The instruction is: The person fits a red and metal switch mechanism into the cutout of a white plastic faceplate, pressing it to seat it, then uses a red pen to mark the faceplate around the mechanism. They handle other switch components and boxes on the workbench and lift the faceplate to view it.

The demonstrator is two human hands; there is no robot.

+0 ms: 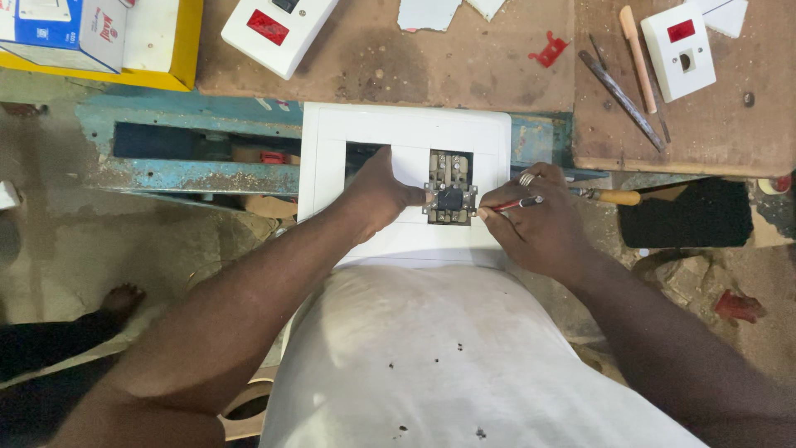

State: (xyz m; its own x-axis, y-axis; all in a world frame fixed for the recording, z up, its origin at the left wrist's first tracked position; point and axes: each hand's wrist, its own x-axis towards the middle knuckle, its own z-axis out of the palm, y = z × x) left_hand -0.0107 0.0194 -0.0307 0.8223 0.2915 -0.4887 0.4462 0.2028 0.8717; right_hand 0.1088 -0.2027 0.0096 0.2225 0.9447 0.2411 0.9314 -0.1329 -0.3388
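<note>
A white rectangular switch plate (332,137) lies face down across a blue metal frame, with a grey metal switch mechanism (448,189) set in its middle. My left hand (377,195) presses on the plate, thumb against the mechanism's left side. My right hand (539,224) grips a thin red-handled screwdriver (516,203), its tip at the mechanism's right edge. A second tool with a yellow wooden handle (618,197) sticks out to the right from behind that hand.
A wooden bench top (464,66) at the top carries two white switches with red rockers (274,25) (678,50), a red plastic piece (549,50), a file and another hand tool (637,58). A blue and white box (62,33) sits top left. Someone's bare foot (123,300) is at the left.
</note>
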